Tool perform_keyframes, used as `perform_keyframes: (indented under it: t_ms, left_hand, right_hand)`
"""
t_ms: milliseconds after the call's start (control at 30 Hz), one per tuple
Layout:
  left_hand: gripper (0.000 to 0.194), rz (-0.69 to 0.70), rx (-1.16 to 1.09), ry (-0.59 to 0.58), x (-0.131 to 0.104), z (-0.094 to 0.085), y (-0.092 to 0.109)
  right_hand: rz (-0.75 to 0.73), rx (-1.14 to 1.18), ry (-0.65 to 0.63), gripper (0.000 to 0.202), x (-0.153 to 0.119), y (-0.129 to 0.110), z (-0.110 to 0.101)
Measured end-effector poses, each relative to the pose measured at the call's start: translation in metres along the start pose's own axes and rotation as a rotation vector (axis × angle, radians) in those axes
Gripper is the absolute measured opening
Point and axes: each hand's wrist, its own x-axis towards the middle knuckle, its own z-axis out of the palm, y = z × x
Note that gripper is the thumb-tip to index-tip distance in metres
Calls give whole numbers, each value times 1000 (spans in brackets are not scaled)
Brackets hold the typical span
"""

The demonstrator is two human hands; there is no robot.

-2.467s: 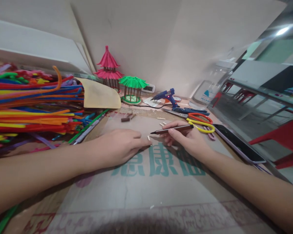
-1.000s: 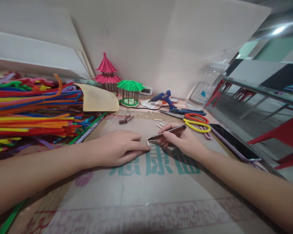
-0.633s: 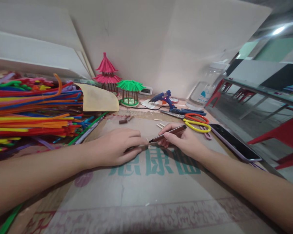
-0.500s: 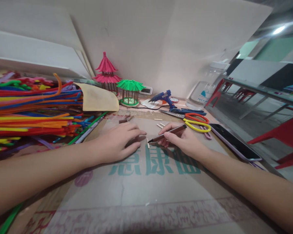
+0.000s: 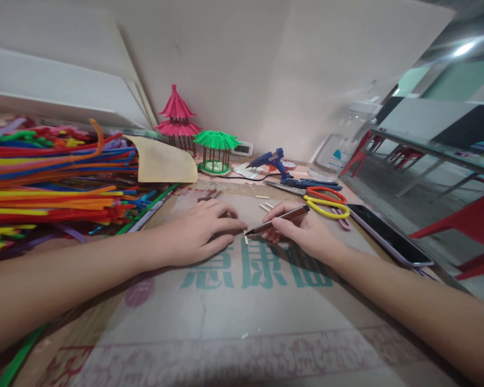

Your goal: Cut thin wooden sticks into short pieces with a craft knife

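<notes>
My right grip (image 5: 300, 228) clasps the brown marker (image 5: 295, 214), tip at the short stick (image 5: 246, 241); my left grip (image 5: 205, 232), released, has a fingertip there.

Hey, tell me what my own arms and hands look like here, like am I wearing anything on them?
Your left hand and right hand are ungloved, with no rings visible. Your left forearm and right forearm show no sleeve, watch or bracelet within the picture.
</notes>
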Motion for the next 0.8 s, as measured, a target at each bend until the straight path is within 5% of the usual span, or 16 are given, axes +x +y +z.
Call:
perform_keyframes:
  t_ms: [800]
  left_hand:
    - [38, -7, 5, -28, 0, 1, -2]
  right_hand:
    - [11, 22, -20, 25, 0, 1, -1]
